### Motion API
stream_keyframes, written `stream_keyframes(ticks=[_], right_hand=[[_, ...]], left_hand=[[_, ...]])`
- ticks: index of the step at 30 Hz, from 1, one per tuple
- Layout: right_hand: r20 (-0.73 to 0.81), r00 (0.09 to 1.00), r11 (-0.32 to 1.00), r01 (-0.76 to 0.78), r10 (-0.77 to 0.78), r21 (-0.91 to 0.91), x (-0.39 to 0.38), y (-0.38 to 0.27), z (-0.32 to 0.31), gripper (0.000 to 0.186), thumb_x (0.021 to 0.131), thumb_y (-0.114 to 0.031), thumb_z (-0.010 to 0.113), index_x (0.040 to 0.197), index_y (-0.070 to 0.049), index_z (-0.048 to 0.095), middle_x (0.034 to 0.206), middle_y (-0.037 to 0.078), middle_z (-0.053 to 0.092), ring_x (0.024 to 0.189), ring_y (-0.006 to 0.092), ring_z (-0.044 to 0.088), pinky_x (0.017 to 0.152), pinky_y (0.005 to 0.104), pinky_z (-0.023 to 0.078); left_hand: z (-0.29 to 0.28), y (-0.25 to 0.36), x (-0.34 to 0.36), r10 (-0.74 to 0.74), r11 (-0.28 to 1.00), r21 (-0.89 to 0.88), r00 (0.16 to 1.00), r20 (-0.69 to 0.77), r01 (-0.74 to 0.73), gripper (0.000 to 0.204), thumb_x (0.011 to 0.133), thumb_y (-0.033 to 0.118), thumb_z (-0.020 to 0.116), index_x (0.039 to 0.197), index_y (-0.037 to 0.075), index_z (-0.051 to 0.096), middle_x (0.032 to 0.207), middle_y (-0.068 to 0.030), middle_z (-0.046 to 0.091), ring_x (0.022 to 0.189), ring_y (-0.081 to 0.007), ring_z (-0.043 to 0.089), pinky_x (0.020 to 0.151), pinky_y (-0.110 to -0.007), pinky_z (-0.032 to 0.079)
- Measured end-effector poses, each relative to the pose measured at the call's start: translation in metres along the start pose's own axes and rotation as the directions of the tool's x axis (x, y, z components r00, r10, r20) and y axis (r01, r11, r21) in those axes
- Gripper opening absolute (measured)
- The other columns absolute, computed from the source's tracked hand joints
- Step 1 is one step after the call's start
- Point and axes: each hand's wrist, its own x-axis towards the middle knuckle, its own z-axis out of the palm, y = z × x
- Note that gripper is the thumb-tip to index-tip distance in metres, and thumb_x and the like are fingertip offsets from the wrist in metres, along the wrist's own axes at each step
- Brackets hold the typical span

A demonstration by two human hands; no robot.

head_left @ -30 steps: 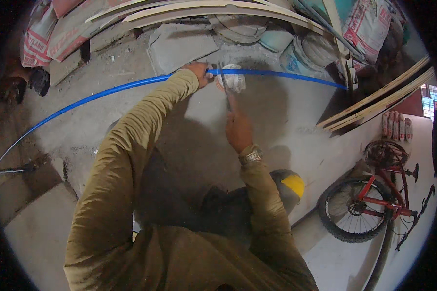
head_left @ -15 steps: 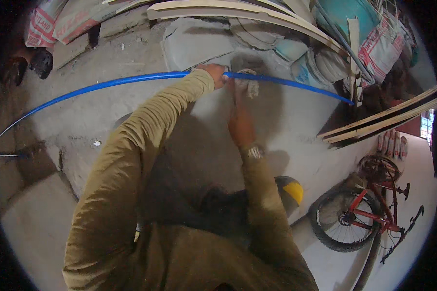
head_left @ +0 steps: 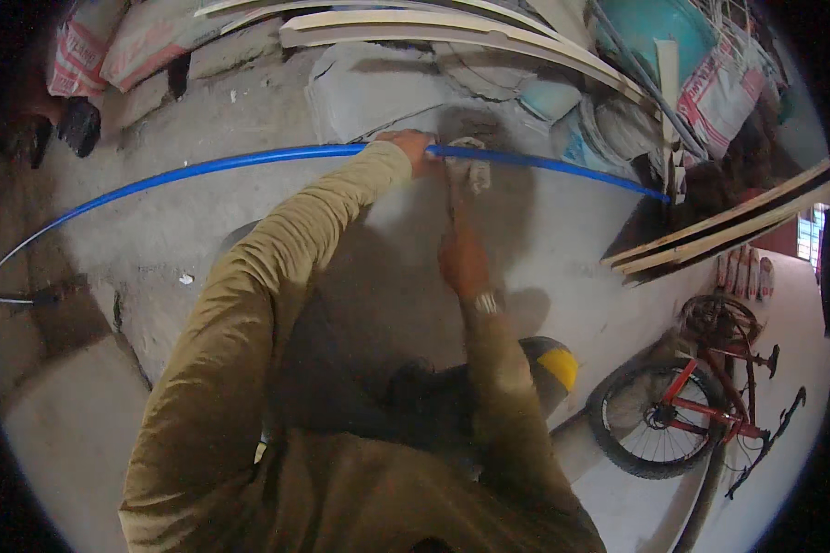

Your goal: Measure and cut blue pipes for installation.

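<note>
A long blue pipe [head_left: 240, 163] runs across the view from far left to right, bowed by the lens. My left hand [head_left: 408, 147] is closed around it near its middle. Below that spot, my right hand [head_left: 464, 263] is closed on a thin, long tool [head_left: 456, 198] that points up to the pipe just right of my left fingers. The tool's kind is too blurred to make out. A pale crumpled cloth or glove [head_left: 478, 175] lies on the floor behind the pipe.
Wooden strips [head_left: 433, 20] and broken grey slabs [head_left: 373, 88] lie along the far side. Printed sacks [head_left: 724, 92] and a teal container [head_left: 659, 37] stand far right. Planks [head_left: 729, 226] jut in from the right, above a red bicycle [head_left: 701, 401]. A yellow-and-black rounded object [head_left: 555, 367] is by my right forearm.
My right hand and the tool have shifted slightly down and right. The pipe has dropped slightly near my left hand, which still holds it.
</note>
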Motion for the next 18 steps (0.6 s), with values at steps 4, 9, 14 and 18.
stream_keyframes(ticks=[4,9,14,18], right_hand=[[0.169,0.975,0.984,-0.126,0.146,-0.128,0.048,0.028,-0.002,0.083,0.077,0.007,0.052,0.152,-0.011,0.022,0.119,0.028,0.058,0.099,0.0423,0.061,0.079,0.0473,0.05],[-0.093,0.98,0.981,0.181,-0.174,0.068,-0.008,0.022,0.01,0.067,0.082,0.007,0.041,0.147,-0.006,0.032,0.14,0.024,0.045,0.127,0.0388,0.047,0.102,0.0445,0.041],[-0.12,0.964,0.961,0.252,-0.239,0.111,0.033,0.016,0.0,0.063,0.081,0.008,0.041,0.143,-0.005,0.038,0.138,0.025,0.046,0.128,0.0404,0.045,0.103,0.0446,0.039],[-0.013,0.999,0.976,-0.042,0.041,-0.214,0.003,0.037,0.016,0.067,0.08,0.005,0.044,0.145,-0.009,0.037,0.128,0.025,0.054,0.104,0.0413,0.058,0.086,0.0485,0.048]], left_hand=[[-0.007,0.02,0.007,0.061,0.998,-0.034,0.996,0.069,-0.059,0.032,0.09,0.034,0.05,0.114,0.016,0.061,0.112,-0.0168,0.066,0.109,-0.0338,0.062,0.092,-0.051,0.047],[0.007,-0.002,0.005,-0.027,0.998,0.057,0.996,0.08,0.022,0.033,0.09,0.033,0.049,0.116,0.016,0.06,0.111,-0.0163,0.066,0.107,-0.0351,0.063,0.091,-0.051,0.048],[0.005,0.012,0.008,0.007,1.0,0.024,0.998,0.062,-0.008,0.034,0.088,0.032,0.051,0.117,0.016,0.059,0.11,-0.0162,0.066,0.107,-0.035,0.062,0.091,-0.053,0.047],[0.013,0.013,0.004,0.026,0.998,0.05,0.999,0.031,-0.027,0.029,0.087,0.033,0.055,0.108,0.014,0.06,0.104,-0.0201,0.066,0.101,-0.04,0.062,0.086,-0.051,0.049]])
